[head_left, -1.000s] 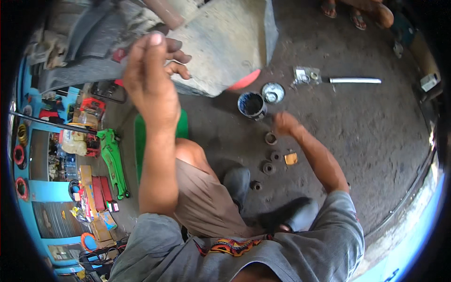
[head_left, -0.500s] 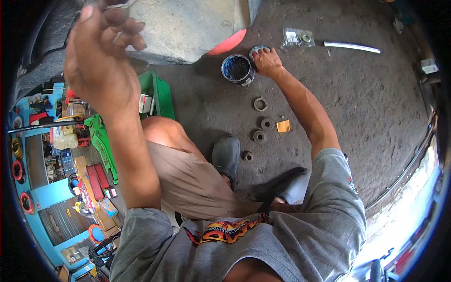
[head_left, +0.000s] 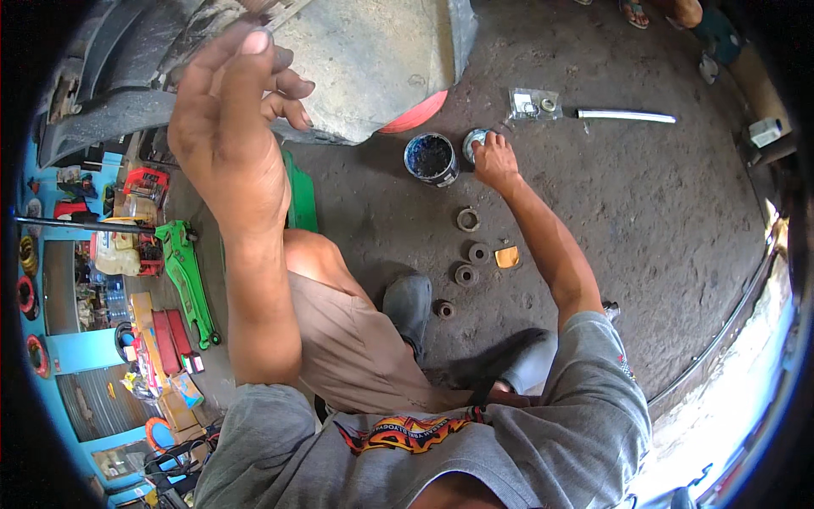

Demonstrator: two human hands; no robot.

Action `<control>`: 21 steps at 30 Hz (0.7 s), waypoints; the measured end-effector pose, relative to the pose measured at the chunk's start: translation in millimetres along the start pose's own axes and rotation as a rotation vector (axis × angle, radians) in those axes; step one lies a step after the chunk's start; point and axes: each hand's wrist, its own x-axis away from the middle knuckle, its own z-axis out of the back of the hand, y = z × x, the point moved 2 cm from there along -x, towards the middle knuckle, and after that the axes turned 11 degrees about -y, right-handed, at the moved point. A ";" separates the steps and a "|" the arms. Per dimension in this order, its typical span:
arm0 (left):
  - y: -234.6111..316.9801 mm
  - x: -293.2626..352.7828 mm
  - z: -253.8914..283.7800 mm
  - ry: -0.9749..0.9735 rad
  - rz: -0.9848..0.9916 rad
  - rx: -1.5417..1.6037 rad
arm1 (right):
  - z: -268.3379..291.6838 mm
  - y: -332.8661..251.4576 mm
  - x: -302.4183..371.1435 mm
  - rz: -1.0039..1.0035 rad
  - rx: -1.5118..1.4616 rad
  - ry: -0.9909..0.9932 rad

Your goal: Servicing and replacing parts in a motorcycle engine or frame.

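On the dark floor stands a tub of dark grease (head_left: 430,158), its top uncovered. Just to its right lies a round whitish-blue lid (head_left: 472,141), and my right hand (head_left: 497,161) grips it by the near edge, fingers on top. My left hand (head_left: 227,127) is raised at the upper left in front of the large dusty panel, its fingers loosely bent and apart, with nothing visible in it. Between my feet and the tub lie a metal ring (head_left: 468,219), several thick ring-shaped parts (head_left: 466,275) and a small orange-yellow piece (head_left: 507,257).
A large dusty panel (head_left: 373,59) overhangs the top, above a red rounded thing (head_left: 415,113). Further right lie a clear plastic packet (head_left: 534,103) and a silvery tube (head_left: 626,115). On the left stand a green jack (head_left: 186,284) and a green bin (head_left: 302,199). Another person's foot shows at top right.
My right hand has drawn the lid a little to the right and nearer, away from the tub. My left hand has shifted right, still raised. The whole view has tilted slightly.
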 end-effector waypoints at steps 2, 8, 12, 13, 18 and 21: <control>0.8 -0.7 2.1 0.016 0.006 0.002 | -2.7 10.9 -5.3 -0.019 -0.028 -0.029; -0.1 -1.7 19.8 0.040 0.052 0.025 | 22.2 37.8 -2.7 -0.056 -0.251 -0.119; -8.1 1.5 61.5 -0.498 0.405 -0.321 | 59.8 42.3 30.3 -0.089 -0.539 0.088; -26.6 9.2 69.4 -0.744 0.511 -0.400 | 73.1 46.2 41.4 -0.083 -0.545 0.111; -250.5 106.3 27.5 -1.087 0.582 -0.797 | 106.5 32.8 67.2 -0.134 -0.670 0.105; -303.5 137.3 -47.8 -1.008 0.508 -0.911 | 110.3 41.5 83.6 -0.181 -0.655 0.137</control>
